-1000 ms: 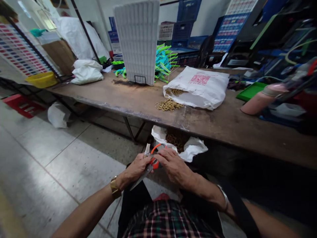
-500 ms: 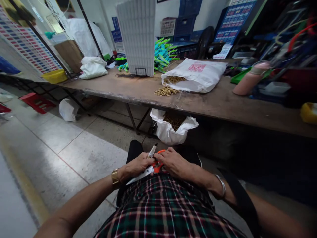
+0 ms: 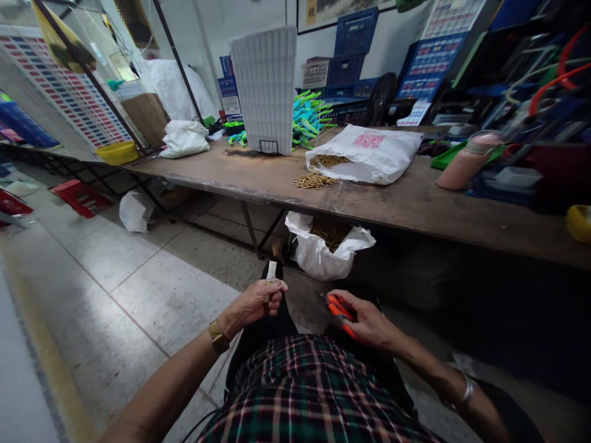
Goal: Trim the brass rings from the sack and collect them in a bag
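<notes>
Above my left thigh, my left hand (image 3: pixel 253 303) is closed round a small stick-like thing with a white wrapped end (image 3: pixel 272 269). The white end stands up out of the fist, and the fingers hide most of the rest. My right hand (image 3: pixel 369 317) is over the right thigh, wrapped on the orange handles of a pair of scissors (image 3: pixel 340 312). Their blades can hardly be made out against the dark trousers. A gap separates the two hands. Beyond them, an open white sack (image 3: pixel 323 261) of brass-coloured rings stands on the floor under the table edge.
On the long brown table (image 3: pixel 392 206) lie a pile of brass-coloured rings (image 3: pixel 314 180) and a white bag (image 3: pixel 369 154) spilling more. Farther back are an upright white panel (image 3: pixel 265 92) and green-blue plastic pieces (image 3: pixel 309 120). A pink bottle (image 3: pixel 468 161) is at the right.
My hands were together at the lap over the scissors; now they are apart. The scissors have gone right with my right hand, while the white-ended stick stays in my left. The view has tilted up slightly.
</notes>
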Available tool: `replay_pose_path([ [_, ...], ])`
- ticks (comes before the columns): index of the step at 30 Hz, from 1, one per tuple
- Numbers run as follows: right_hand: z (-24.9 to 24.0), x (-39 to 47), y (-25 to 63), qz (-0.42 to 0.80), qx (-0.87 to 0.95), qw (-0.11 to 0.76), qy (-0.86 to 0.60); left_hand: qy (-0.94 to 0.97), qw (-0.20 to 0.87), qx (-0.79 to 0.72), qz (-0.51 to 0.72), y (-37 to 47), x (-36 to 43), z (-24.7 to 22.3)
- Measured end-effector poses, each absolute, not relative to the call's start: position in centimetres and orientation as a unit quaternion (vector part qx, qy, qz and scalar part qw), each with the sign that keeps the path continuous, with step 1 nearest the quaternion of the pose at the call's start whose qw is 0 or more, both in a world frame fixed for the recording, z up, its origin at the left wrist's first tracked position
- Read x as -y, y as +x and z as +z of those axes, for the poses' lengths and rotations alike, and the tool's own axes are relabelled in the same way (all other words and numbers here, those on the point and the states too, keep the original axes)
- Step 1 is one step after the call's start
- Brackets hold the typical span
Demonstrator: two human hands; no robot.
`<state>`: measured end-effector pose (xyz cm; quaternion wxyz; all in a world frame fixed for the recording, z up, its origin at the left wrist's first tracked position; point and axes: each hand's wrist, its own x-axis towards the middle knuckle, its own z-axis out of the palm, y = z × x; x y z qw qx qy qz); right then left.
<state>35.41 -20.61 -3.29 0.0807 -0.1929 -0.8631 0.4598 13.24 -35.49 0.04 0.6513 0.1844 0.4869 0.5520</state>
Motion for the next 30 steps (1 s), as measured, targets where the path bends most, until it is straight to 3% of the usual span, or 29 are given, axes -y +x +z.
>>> replay_pose_path([
  [4, -3.1, 21.3, 34.8, 0.633, 0.694, 0.108, -0.325, 0.151, 0.655, -0.424, 0.607, 13.9, 35.2, 0.2],
  [8, -1.8, 22.1, 33.7, 0.678, 0.648, 0.109, -0.327, 0.137, 0.643, -0.399, 0.639, 14.5, 34.6, 0.4],
  [12, -1.4, 21.7, 33.0, 0.673, 0.669, 0.098, -0.299, 0.149, 0.611, -0.410, 0.661, 14.5, 34.0, 0.5],
  [18, -2.6, 19.9, 32.2, 0.565, 0.770, 0.115, -0.274, 0.126, 0.580, -0.459, 0.661, 13.7, 33.0, 0.4],
  [30, -2.3, 19.3, 30.6, 0.520, 0.803, 0.027, -0.291, 0.130, 0.505, -0.486, 0.701, 12.6, 31.3, -0.3],
])
